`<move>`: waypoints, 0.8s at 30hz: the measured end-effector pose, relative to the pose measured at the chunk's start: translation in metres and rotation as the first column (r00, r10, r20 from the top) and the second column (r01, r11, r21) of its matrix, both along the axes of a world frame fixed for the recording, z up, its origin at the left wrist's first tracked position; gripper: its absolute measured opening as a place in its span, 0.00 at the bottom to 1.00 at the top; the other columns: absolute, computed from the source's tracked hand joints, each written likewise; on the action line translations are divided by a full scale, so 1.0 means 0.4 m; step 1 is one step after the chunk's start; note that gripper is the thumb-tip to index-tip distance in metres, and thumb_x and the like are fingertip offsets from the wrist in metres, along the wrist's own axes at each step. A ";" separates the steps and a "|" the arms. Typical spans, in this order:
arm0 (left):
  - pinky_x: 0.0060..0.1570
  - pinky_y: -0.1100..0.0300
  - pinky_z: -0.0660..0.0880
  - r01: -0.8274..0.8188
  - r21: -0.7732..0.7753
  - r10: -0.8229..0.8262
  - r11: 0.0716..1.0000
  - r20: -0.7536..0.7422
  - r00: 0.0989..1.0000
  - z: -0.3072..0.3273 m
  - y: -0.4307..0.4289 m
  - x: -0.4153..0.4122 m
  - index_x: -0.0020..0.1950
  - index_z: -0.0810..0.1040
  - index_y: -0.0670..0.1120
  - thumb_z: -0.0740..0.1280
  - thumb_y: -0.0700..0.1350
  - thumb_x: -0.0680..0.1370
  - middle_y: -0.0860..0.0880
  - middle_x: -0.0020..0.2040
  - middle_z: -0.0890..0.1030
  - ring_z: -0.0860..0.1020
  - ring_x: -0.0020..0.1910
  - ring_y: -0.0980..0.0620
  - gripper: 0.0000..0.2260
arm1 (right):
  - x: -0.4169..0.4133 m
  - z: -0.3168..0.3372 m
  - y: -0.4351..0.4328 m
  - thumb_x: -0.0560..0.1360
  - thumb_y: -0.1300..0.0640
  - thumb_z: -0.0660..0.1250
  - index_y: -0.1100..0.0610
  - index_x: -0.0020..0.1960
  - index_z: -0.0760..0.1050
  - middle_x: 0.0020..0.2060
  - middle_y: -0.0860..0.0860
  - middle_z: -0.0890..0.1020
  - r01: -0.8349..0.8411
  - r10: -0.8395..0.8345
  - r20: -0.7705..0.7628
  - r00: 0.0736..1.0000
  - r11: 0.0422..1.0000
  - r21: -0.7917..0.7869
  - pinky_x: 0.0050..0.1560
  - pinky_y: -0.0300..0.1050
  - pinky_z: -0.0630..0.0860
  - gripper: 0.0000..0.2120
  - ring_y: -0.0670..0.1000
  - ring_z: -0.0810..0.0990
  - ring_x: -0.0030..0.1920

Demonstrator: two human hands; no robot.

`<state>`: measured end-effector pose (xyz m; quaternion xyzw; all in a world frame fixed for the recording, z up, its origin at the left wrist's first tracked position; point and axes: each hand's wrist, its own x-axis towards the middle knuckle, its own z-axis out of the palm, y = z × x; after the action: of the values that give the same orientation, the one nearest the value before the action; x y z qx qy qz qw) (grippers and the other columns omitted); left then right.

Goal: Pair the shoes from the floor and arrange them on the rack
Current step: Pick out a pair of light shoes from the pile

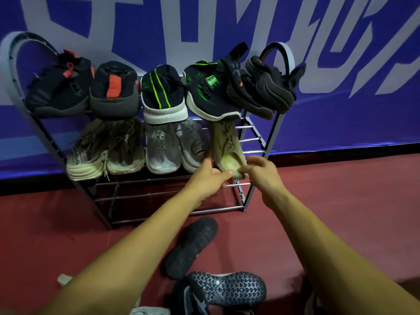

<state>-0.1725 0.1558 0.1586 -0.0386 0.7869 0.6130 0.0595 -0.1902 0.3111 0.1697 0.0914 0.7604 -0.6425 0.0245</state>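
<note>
both hands were on the heel end of the cream shoe. the left hand pinched the heel rim with thumb over curled fingers, and the right hand curled around the other side of the same heel. looked like a two-handed hold to steer it straight rather than to carry weight. the shoe lay toe-in on the middle shelf of the rack, at the right end, just beside the grey pair. my guess is it was kept tight to the grey pair so its mate would still fit in the gap on the right.

left of the grey pair sat a beige pair, heels out like the rest. the top shelf held black shoes crowded edge to edge: a red-trim pair, a green-trim pair and a plain black pair tipped over at the end. on the floor below the arms, two dark shoes lay sole-up — one nearer the rack, one nearer the person — so not paired yet. couldn't spot the cream shoe's partner for sure.
</note>
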 end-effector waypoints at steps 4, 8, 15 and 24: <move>0.46 0.56 0.78 -0.062 -0.062 0.060 0.996 -0.025 0.998 -0.002 0.018 -0.022 0.61 0.70 0.47 0.71 0.53 0.76 0.49 0.49 0.85 0.83 0.43 0.51 0.19 | -0.027 -0.009 -0.015 0.72 0.64 0.72 0.59 0.59 0.77 0.47 0.49 0.84 -0.013 0.015 0.017 1.000 0.995 -0.103 0.39 0.37 0.70 0.16 0.45 0.81 0.43; 0.28 0.67 0.70 -0.040 -0.074 0.040 0.996 -0.006 0.999 0.019 0.013 -0.034 0.60 0.76 0.48 0.68 0.52 0.78 0.53 0.50 0.85 0.82 0.34 0.57 0.13 | -0.045 -0.032 -0.025 0.70 0.63 0.74 0.61 0.63 0.76 0.53 0.55 0.85 0.015 -0.010 0.026 1.000 0.980 -0.198 0.42 0.38 0.72 0.22 0.48 0.84 0.47; 0.28 0.66 0.71 -0.056 -0.079 0.053 0.995 -0.036 0.998 0.013 0.016 -0.042 0.58 0.74 0.50 0.68 0.51 0.79 0.49 0.41 0.86 0.81 0.29 0.56 0.10 | -0.034 -0.022 -0.030 0.74 0.64 0.68 0.57 0.62 0.75 0.53 0.53 0.84 -0.015 0.015 -0.002 1.000 0.943 -0.331 0.50 0.42 0.75 0.17 0.47 0.84 0.48; 0.21 0.69 0.66 -0.043 -0.059 0.042 0.997 -0.028 0.999 0.021 -0.002 -0.059 0.63 0.71 0.51 0.72 0.50 0.74 0.43 0.34 0.84 0.78 0.26 0.52 0.19 | -0.045 -0.031 0.000 0.74 0.66 0.71 0.60 0.63 0.75 0.54 0.53 0.83 -0.035 0.012 -0.079 0.997 0.954 -0.298 0.60 0.46 0.77 0.18 0.52 0.83 0.56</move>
<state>-0.1962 0.1550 0.1671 -0.0490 0.8046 0.5907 0.0349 -0.2082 0.3109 0.1571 0.0529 0.6557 -0.7530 0.0169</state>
